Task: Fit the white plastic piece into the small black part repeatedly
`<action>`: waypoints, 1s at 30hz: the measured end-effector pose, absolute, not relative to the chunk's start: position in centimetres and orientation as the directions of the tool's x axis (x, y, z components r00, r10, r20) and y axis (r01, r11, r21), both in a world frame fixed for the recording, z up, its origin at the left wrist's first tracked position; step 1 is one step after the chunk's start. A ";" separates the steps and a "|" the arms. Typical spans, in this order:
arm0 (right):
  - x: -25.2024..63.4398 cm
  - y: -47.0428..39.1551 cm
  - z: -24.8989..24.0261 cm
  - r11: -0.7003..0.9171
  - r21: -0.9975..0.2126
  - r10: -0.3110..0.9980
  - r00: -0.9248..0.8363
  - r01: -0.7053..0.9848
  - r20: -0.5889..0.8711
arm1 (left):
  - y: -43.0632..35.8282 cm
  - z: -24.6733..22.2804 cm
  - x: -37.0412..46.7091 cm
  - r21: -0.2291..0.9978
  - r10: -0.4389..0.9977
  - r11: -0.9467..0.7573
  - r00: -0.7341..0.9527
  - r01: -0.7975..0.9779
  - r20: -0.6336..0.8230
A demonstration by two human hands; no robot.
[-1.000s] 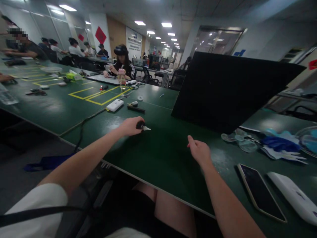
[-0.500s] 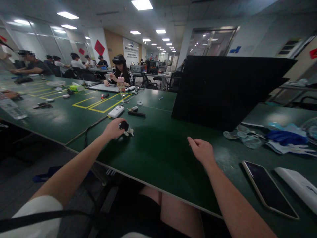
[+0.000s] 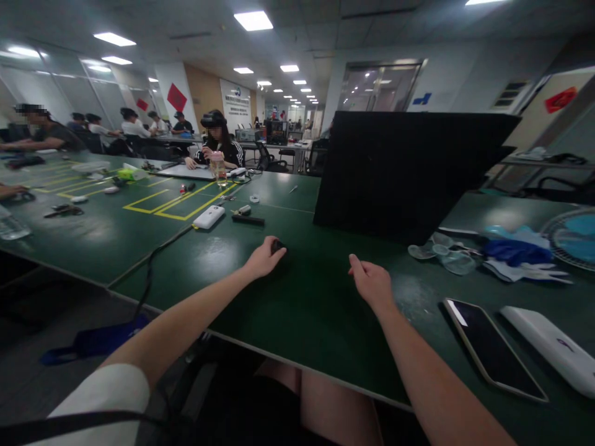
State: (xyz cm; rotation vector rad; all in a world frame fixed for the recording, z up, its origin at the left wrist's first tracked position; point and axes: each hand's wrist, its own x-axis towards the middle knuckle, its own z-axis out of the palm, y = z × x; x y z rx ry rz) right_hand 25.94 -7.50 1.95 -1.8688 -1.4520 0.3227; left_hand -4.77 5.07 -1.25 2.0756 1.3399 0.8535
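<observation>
My left hand [image 3: 264, 257] is closed around a small black object [image 3: 277, 246], low over the green table [image 3: 297, 310] near its middle. What that object is cannot be made out. To the right, my right hand [image 3: 373, 282] hovers with its fingers curled in and the thumb laid against them; whatever it may hold is hidden. A gap of bare table lies between the two hands. No white pieces show beside my left hand.
Behind my hands stands a large black panel [image 3: 400, 173]. Clear plastic items [image 3: 458, 259], blue and white gloves [image 3: 518, 257], a phone [image 3: 495, 350] and a white power bank [image 3: 551, 347] lie right. Another power bank [image 3: 209, 217] lies left. A person [image 3: 222, 145] sits across.
My left hand has moved right, toward my right hand, with the black object. White pieces that lay under it are out of sight. The view has shifted slightly.
</observation>
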 end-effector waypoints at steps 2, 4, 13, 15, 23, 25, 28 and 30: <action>26.3 -7.5 1.9 -0.110 -0.733 0.892 0.392 0.671 0.225 | 3.4 -1.0 -1.6 0.631 0.850 -0.491 0.489 0.600 0.196; 26.8 -7.5 1.9 -0.122 -0.802 0.858 0.468 0.584 0.210 | 1.5 -0.8 1.7 0.578 0.768 -0.586 0.617 0.567 0.173; 27.4 -7.4 1.4 -0.083 -0.811 0.803 0.521 0.579 0.289 | -3.4 0.5 6.6 0.626 0.582 -0.737 0.711 0.255 0.395; 26.7 -7.7 1.6 -0.036 -0.702 0.887 0.347 0.711 0.306 | -2.0 0.6 4.3 0.678 0.680 -0.684 0.572 0.269 0.459; 22.4 -9.0 1.8 0.339 -0.414 0.936 -0.259 0.845 0.238 | 3.0 -1.0 -3.5 0.817 0.920 -0.384 0.252 0.430 0.299; 22.2 -8.8 1.5 0.335 -0.391 0.940 -0.277 0.857 0.198 | 2.8 -0.9 -3.4 0.802 0.920 -0.387 0.250 0.454 0.303; 22.4 -8.5 1.2 0.330 -0.352 0.943 -0.291 0.876 0.161 | 2.0 -0.5 -2.7 0.770 0.906 -0.413 0.301 0.485 0.297; 22.6 -8.3 1.0 0.319 -0.347 0.947 -0.284 0.882 0.149 | 1.4 -0.4 -2.4 0.729 0.893 -0.439 0.342 0.525 0.292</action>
